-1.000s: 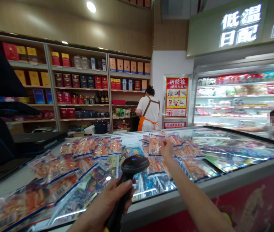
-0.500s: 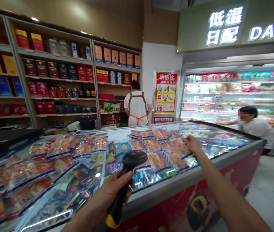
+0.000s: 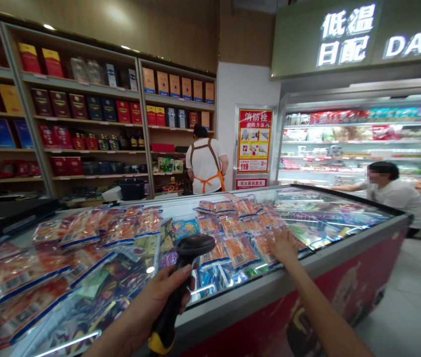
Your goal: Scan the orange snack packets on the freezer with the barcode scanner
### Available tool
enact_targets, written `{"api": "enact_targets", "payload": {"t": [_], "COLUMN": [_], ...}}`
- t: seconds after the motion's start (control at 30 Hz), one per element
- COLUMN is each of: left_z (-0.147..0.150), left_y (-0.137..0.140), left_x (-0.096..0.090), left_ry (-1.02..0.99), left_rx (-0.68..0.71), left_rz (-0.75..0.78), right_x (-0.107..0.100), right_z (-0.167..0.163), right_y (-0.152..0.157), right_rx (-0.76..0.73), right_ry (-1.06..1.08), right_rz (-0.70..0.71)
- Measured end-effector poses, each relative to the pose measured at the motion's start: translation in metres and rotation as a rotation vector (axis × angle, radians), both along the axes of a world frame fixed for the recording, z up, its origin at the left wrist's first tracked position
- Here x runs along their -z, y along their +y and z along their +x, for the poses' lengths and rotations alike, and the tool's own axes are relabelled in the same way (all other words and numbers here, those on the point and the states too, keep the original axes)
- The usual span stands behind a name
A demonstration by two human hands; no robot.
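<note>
My left hand (image 3: pixel 171 290) is wrapped round the handle of a black and yellow barcode scanner (image 3: pixel 180 277), its head raised above the freezer's near edge. Further right, my right hand (image 3: pixel 282 244) lies with fingers stretched out on clear packets of orange-coloured food (image 3: pixel 264 247) with blue edges. Rows of such packets (image 3: pixel 231 224) rest on the glass top of the chest freezer (image 3: pixel 228 292). A second group of packets (image 3: pixel 80 225) covers the left part of the glass. Coloured packages show through the glass below.
A person in a white shirt and apron (image 3: pixel 206 163) stands with their back to me by the shelves (image 3: pixel 91 119) of boxes and bottles. Another person (image 3: pixel 392 191) is low beside the lit refrigerated display (image 3: pixel 344 134). A black object (image 3: pixel 13 218) stands at the left.
My right hand has moved left and down from the packets' right edge, and its fingers have spread out flat on them. The scanner has shifted slightly left. The aproned person leans more.
</note>
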State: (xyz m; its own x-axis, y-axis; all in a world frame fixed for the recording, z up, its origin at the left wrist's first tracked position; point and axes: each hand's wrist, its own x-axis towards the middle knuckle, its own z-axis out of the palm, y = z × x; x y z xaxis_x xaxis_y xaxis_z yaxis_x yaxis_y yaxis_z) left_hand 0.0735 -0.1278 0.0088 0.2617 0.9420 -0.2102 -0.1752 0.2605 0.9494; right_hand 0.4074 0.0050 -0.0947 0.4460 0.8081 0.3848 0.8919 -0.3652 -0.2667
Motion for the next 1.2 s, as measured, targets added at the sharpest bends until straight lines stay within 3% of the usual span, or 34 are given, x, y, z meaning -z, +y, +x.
{"api": "enact_targets", "payload": {"t": [0.17,0.3,0.47,0.6,0.73,0.9,1.2], "left_z": [-0.032,-0.066,-0.107,-0.133,-0.153,-0.163,-0.160], "left_y": [-0.002,-0.007,-0.022,-0.038,-0.044,-0.038,-0.012], "left_x": [-0.002,-0.001,-0.001,-0.002,0.001,0.008,0.017], "left_ry": [-0.061,-0.093,-0.066,-0.053,-0.090,-0.110,-0.099], "left_rx": [-0.120,-0.206,-0.373,-0.496,-0.556,-0.558,-0.552], "left_rz": [0.006,0.024,0.007,0.026,0.074,0.078,0.042], "right_x": [-0.010,-0.034,-0.052,-0.046,-0.039,-0.035,-0.024], "right_z": [-0.009,-0.049,-0.155,-0.249,-0.319,-0.358,-0.378], "right_y": [0.013,0.021,0.028,0.036,0.053,0.086,0.123], "right_rx": [-0.003,-0.093,-0.368,-0.622,-0.767,-0.711,-0.556], "right_ry": [0.022,-0.008,-0.001,0.040,0.137,0.275,0.371], "right_rz": [0.004,0.101,0.178,0.117,0.051,-0.067,-0.155]}}
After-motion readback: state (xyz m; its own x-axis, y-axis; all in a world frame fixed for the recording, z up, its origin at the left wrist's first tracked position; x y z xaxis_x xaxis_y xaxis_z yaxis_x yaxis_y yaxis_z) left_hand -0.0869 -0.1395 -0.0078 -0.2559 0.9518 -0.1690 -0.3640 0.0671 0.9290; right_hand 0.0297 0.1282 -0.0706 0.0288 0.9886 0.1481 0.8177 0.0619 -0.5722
